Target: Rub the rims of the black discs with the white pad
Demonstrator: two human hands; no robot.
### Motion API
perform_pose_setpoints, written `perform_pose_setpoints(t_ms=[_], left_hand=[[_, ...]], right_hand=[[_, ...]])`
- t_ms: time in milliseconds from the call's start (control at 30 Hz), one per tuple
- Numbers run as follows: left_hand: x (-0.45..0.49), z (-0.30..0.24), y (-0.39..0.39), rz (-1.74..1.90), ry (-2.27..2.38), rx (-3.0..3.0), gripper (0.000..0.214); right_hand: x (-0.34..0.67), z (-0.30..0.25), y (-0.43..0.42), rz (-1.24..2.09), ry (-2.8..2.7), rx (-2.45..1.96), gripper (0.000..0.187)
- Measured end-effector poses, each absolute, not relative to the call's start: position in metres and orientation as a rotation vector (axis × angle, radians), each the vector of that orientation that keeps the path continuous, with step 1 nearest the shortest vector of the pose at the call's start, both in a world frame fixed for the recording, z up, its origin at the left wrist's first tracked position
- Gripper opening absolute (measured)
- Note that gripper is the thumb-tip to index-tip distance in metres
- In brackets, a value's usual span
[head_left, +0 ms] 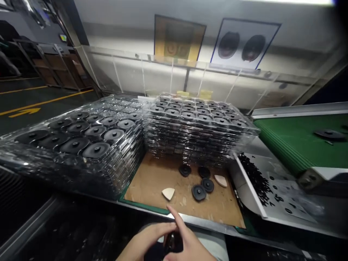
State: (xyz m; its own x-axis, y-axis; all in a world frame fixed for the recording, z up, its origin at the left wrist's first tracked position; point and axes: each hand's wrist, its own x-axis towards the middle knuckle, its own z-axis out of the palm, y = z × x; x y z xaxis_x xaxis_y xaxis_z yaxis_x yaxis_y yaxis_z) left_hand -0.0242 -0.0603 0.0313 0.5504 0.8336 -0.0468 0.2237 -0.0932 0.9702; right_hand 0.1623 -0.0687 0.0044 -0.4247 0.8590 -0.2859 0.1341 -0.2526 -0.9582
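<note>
Facing a pale wall (pixel 125 40) across the top of the frame. Working at a counter (pixel 209 226) crossing the lower middle. Seeing stacked trays (pixel 127 152) at left, carrying dark discs (pixel 96 149), and another stack (pixel 179 137) at centre, holding more in rows. Seeing a green belt (pixel 293 137) at right, bearing one disc (pixel 329 135) near the edge of the frame. Noting cardboard (pixel 146 174) lying at lower centre, with a white bin (pixel 247 195) standing just beside it at lower right. Seeing two posters (pixel 244 43) hanging at upper centre and upper right. Holding left hand (pixel 149 237) and right hand (pixel 189 243) close together at bottom centre, around a dark part (pixel 175 242) mostly hiding between them; pointing the right index finger towards the cardboard; not being able to tell closed fingers from open ones on either hand. Seeing four loose discs (pixel 199 193) lying on the cardboard, right of its middle; two pale wedges (pixel 168 194) flanking them. Seeing black bits (pixel 252 174) heaping in the bin.
</note>
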Motion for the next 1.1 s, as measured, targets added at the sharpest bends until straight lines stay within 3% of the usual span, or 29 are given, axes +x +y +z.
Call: perform_pose_setpoints(t_ms=[100,200,400,667,933,1100], left_hand=[[-0.031,0.010,-0.061,0.649,1.056,1.330,0.065],[-0.033,-0.009,-0.057,0.815,1.006,0.871,0.070],[-0.027,-0.013,-0.027,1.086,0.726,0.208,0.054],[-0.021,-0.010,0.012,1.153,0.750,-0.021,0.046],[-0.006,-0.007,0.033,1.197,0.801,0.051,0.053],[0.003,-0.003,0.035,1.180,0.831,0.033,0.057]], right_hand=[[0.149,0.002,-0.070,1.522,-1.604,-1.312,0.114],[0.145,-0.005,-0.059,1.258,-1.749,-1.353,0.079],[0.160,-0.043,-0.007,0.780,-1.699,-1.612,0.033],[0.157,-0.086,0.012,0.513,-1.802,-1.551,0.023],[0.144,0.003,0.031,0.416,-1.847,-1.367,0.022],[0.134,0.018,0.028,0.361,-1.887,-1.325,0.021]])
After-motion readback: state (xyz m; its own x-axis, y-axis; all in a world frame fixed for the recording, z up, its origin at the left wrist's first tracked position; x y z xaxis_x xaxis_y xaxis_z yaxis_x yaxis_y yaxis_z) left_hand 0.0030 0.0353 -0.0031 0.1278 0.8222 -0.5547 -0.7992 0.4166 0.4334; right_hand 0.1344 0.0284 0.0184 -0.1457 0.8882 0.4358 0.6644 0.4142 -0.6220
